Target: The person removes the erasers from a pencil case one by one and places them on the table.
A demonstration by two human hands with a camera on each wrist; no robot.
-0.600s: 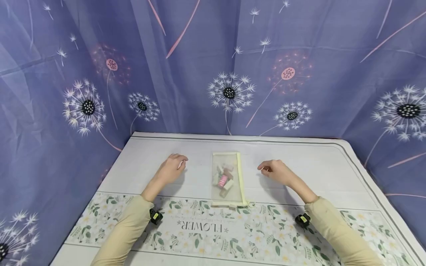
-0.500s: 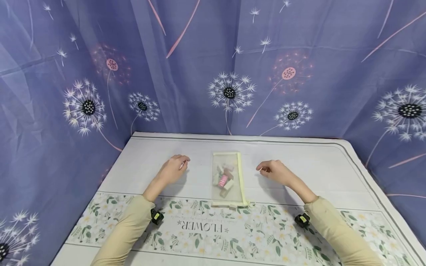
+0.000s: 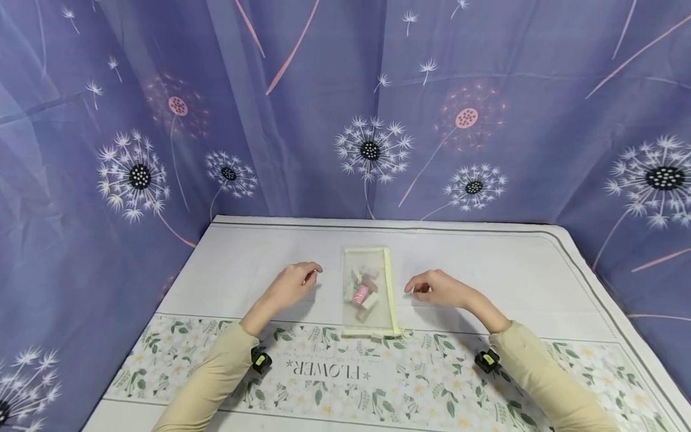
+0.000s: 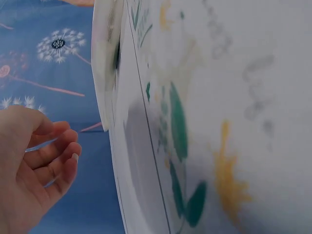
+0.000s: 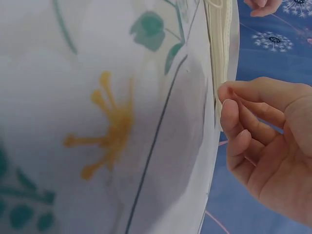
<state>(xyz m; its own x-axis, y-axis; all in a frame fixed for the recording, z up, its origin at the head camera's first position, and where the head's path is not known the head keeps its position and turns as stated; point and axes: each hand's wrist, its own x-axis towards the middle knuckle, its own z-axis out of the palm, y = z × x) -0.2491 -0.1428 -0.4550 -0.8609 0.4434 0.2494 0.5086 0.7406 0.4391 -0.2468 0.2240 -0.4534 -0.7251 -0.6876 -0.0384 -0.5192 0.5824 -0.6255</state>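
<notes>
A see-through mesh zip pouch [image 3: 353, 324] with a pale yellow edge lies flat on the table. Inside it show several small blocks or rolls, one of them a bright pink piece [image 3: 360, 294]. My left hand [image 3: 291, 284] hovers to the left of the pouch, fingers loosely curled around nothing. On the other side my right hand [image 3: 441, 289] hangs over the table, its fingertips a short way from the yellow zip [image 3: 390, 282]. In the right wrist view that hand's fingers [image 5: 234, 114] bend loosely with nothing between them.
A white tablecloth [image 3: 486, 252] with a printed floral band [image 3: 432, 384] covers the table. Behind and at the sides hangs a blue-purple curtain [image 3: 302, 168] with dandelion prints. Each wrist carries a small black camera [image 3: 261, 360].
Both hands have moved inward toward the pouch and slightly nearer the body. The pouch stays where it lay.
</notes>
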